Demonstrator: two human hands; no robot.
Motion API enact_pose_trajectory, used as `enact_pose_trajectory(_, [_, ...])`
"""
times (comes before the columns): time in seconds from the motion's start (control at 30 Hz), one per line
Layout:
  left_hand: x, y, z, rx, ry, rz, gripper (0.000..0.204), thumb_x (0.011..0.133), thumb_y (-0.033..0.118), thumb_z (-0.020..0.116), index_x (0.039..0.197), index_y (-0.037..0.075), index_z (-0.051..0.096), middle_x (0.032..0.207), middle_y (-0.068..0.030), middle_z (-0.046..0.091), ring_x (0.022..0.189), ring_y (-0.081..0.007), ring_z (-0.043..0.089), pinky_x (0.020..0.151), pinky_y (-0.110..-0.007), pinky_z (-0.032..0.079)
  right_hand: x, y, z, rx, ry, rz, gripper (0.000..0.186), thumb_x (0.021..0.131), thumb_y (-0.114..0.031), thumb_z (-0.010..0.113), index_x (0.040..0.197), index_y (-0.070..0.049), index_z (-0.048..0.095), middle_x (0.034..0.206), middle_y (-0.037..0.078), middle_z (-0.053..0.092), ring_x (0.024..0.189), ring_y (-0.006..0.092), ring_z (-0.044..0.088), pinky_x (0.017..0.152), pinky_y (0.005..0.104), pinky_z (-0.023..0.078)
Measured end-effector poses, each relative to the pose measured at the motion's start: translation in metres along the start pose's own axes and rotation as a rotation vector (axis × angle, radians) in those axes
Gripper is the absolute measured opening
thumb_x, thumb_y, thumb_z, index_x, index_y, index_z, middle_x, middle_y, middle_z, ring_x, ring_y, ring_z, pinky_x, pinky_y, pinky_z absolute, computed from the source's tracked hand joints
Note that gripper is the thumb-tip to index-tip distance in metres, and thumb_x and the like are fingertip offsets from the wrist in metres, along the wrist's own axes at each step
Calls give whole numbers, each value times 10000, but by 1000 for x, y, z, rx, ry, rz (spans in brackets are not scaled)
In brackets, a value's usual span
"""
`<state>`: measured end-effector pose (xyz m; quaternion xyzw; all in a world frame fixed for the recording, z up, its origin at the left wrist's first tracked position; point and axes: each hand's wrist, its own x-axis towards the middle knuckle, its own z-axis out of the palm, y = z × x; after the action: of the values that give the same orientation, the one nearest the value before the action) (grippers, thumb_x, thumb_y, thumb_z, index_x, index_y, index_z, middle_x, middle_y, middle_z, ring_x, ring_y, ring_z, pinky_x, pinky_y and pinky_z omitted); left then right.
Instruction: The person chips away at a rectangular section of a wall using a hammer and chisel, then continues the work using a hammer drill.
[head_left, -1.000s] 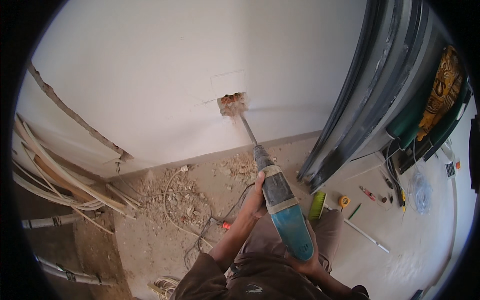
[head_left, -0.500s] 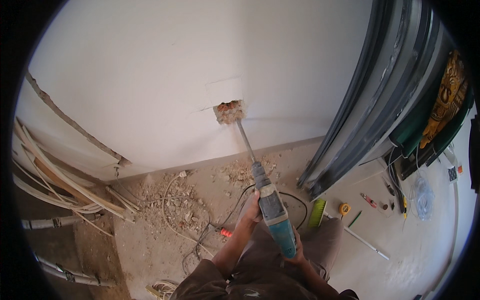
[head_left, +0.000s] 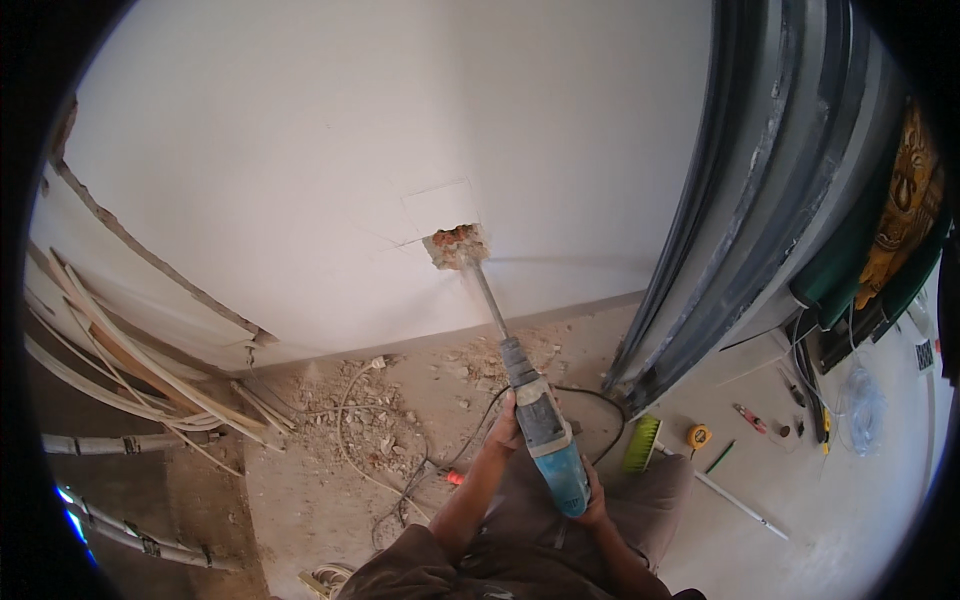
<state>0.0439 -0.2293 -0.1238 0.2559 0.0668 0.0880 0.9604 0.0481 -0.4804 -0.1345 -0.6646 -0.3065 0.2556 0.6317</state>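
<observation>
I hold a teal and dark demolition hammer (head_left: 552,450) with both hands: my left hand (head_left: 504,425) grips its front part, my right hand (head_left: 590,496) grips the rear at the lower end. Its long steel chisel (head_left: 488,300) reaches the lower edge of a ragged hole (head_left: 455,243) in the white wall (head_left: 560,150), where red brick shows. Faint pencil lines outline a rectangle above the hole. Broken rubble (head_left: 385,435) lies on the floor below, among cables.
Long dark metal profiles (head_left: 730,220) stand at the right, beside a carved gold-coloured panel (head_left: 895,210). Pale conduits (head_left: 140,370) lie at the left. A green brush (head_left: 640,443), tape measure (head_left: 698,436), white rod (head_left: 740,505) and coiled clear tubing (head_left: 862,410) lie right of my legs.
The wall and hole sit lower in the picture as my view shifts up. The hammer stays in both hands, its chisel at the hole's lower edge.
</observation>
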Motion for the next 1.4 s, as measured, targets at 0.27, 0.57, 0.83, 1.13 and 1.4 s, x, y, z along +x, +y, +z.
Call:
enact_pose_trajectory(0.27, [-25,18,99,71,331,-28,671,911,615,462,1312,78,456,1188,-95,585,1090,-232,577,980,-406,451,-41,-33,-41,42,-136,44,1208,638,-177,840,1484,25,2,1395,198,416,1262,287,458,1037,395,374])
enact_pose_trajectory(0.57, [-58,29,118,68,366,-29,706,895,684,396,1268,93,491,1143,-97,605,1043,-242,602,940,-424,485,-63,-94,-19,165,-140,94,1167,620,-170,814,1500,-3,66,1439,193,353,1303,298,408,1059,395,345])
enact_pose_trajectory(0.83, [-84,43,102,-10,288,-24,670,908,647,425,1247,75,515,1122,-95,625,1012,-227,618,922,-393,495,-70,-112,11,-43,-120,12,1110,622,-121,788,1489,6,106,1439,209,343,1320,305,388,1071,399,333])
enact_pose_trajectory(1.13, [-93,84,94,-100,301,-30,724,869,707,403,1135,56,573,1007,-145,642,839,-291,665,728,-427,565,-63,-159,66,-108,-184,119,1129,645,-123,803,1493,-10,66,1361,234,446,1239,337,488,1007,415,405])
enact_pose_trajectory(1.4, [-91,98,76,-114,254,-9,751,871,715,372,1152,49,572,964,-137,648,811,-316,661,708,-453,567,-51,-159,95,-131,-215,89,1136,661,-241,819,1484,5,75,1226,280,544,1131,407,568,913,483,470])
